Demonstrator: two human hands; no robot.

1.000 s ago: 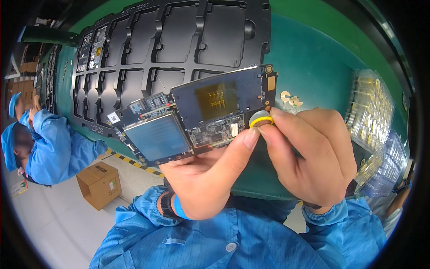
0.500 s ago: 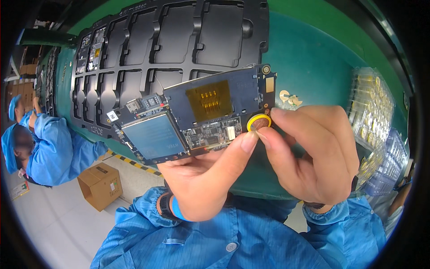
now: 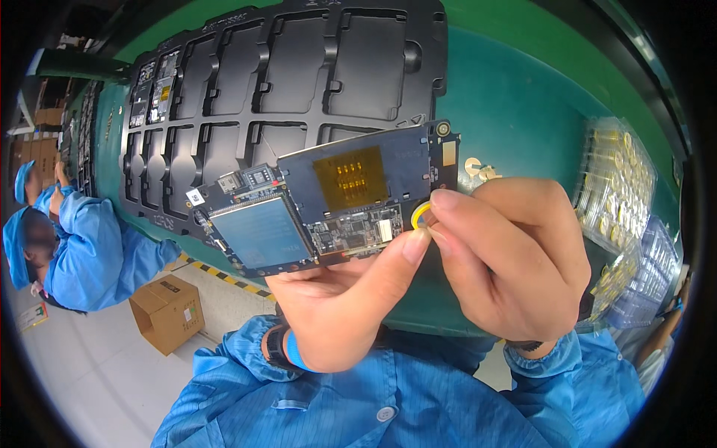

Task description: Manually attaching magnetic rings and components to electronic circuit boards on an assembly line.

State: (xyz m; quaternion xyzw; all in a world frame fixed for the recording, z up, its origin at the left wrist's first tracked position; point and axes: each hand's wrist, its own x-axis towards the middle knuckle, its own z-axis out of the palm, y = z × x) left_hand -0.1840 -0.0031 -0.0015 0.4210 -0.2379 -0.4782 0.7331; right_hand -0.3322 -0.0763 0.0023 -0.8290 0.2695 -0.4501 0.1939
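Observation:
My left hand point(image 3: 336, 313) is closed on a dark circuit board point(image 3: 347, 226), held tilted above the tabletop with the thumb along its lower right edge. The board bears a blue-grey metal shield, an amber film square over gold contacts and a small white connector. At its lower right corner is a yellow-rimmed coin cell point(image 3: 417, 217), partly hidden by fingers. My right hand point(image 3: 519, 257) pinches this cell between thumb and index finger, and my left thumb tip touches its lower edge. Whether the cell lies flat against the board I cannot tell.
Behind the board lies a black moulded tray point(image 3: 291, 71), with boards in its far-left pockets. Small pale round scraps point(image 3: 478, 169) lie on the green tabletop point(image 3: 515, 112). Clear trays of coin cells point(image 3: 616, 183) stand at right. Left are a cardboard box point(image 3: 168, 313) and a co-worker point(image 3: 89, 239).
My right index finger and thumb have moved left and cover more of the coin cell. The board has shifted slightly downward in my left hand's hold.

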